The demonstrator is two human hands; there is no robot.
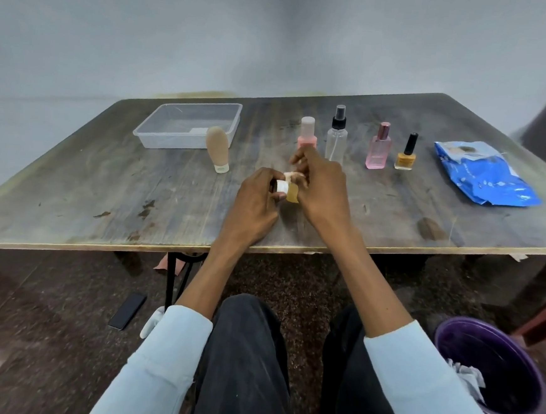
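I see both hands meeting over the middle of the worktop (103, 193), held just above its surface. The left hand (259, 202) curls its fingers round the white-capped end of a small tan bottle (293, 194). The right hand (322, 191) pinches the tan end of it, with a pinkish pad (292, 176) tucked under its fingers. The pad may be a wipe or cotton; I can't tell from here. The bottle lies sideways between the two hands, cap toward the left.

Behind the hands stands a row: a pink bottle (307, 131), a clear spray bottle (336, 140) with a black nozzle, a pink perfume bottle (379, 151) and a yellow polish bottle (406, 157) with a black cap. None shows writing I can read.

To the left, a tan tube (217, 147) stands on its white cap, just in front of a clear tray (159, 140) with a small white label that is too blurred to read. A blue packet (483, 177) lies at the right, its print unreadable.

On the floor are a purple bin (451, 328) holding crumpled paper and a dark phone (127, 311).
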